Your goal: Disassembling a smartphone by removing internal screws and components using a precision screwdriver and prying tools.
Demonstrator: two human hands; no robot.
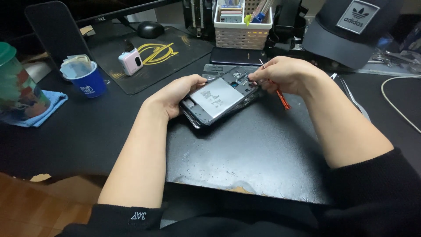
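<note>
Left hand point(177, 94): curled against the left edge of an opened phone point(219, 100), steadying it; fingers closed on its side.
Right hand point(283, 74): pinched shut on a small orange screwdriver point(280, 97), fingertips set at the phone's upper right corner.
Phone: lain back-open at the centre of the frame, on a dark mat point(254, 149) on the counter point(66, 131).
Surroundings: a blue cup point(87, 81) is seen at upper left, a white basket point(241, 33) at top centre, a cap point(351, 30) at upper right.
Risk: the exposed inner parts could be scratched if the screwdriver tip slipped; a loosened screw could be lost on the dark mat.
</note>
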